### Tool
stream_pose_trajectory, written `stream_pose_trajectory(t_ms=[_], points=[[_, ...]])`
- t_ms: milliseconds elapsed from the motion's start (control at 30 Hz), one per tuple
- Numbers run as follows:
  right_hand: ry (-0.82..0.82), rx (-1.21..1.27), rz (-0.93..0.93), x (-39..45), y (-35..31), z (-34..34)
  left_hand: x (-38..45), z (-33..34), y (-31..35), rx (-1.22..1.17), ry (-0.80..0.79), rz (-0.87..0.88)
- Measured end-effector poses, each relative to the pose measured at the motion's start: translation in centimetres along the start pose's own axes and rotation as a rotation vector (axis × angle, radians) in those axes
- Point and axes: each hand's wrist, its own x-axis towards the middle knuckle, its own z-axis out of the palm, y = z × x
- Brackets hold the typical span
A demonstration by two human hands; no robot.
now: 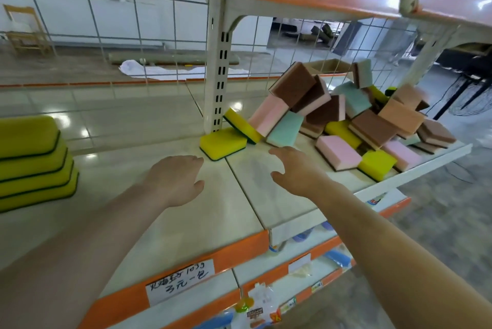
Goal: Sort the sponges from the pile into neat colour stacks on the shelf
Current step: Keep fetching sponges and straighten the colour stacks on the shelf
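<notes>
Yellow stack [32, 163], shelf [186, 222], mixed pile [346, 115]

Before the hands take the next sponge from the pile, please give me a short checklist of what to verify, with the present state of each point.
1. Both hands free: left hand and right hand hold nothing, fingers relaxed. Ok.
2. Nearest sponge reachable: flat yellow sponge lies just ahead of the left hand, nothing on top of it. Ok.
3. Pile stable: several sponges lean on each other; pulling one may tip others. Not ok.
4. Target stack ready: yellow stack at far left looks even. Ok.
5. Free shelf surface for other colours: bare space between stack and pile. Ok.
6. Sponges near the right shelf edge secure: cannot tell.
</notes>
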Motion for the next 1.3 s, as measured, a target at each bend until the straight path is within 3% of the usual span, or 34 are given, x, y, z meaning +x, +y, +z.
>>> stream_pose_trajectory(t_ms=[400, 633, 967, 1300], points=[[0.106, 0.047, -0.003, 3.8, 0.1, -0.7, 4.3, 0.0, -0.7, 0.063, -0.013, 0.078], [0.159, 0.037, -0.082, 6.3, 1.1, -2.3, 6.5, 1.0, 0.4, 0.007, -0.020, -0.005], [0.085, 0.005, -0.202, 10.4, 2.0, -3.4, 8.2, 2.2, 1.1, -0.044, 0.038, -0.089], [0.013, 0.001, -0.345, 12.7, 2.0, -2.4, 7.8, 1.3, 1.8, -0.031, -0.018, -0.130]])
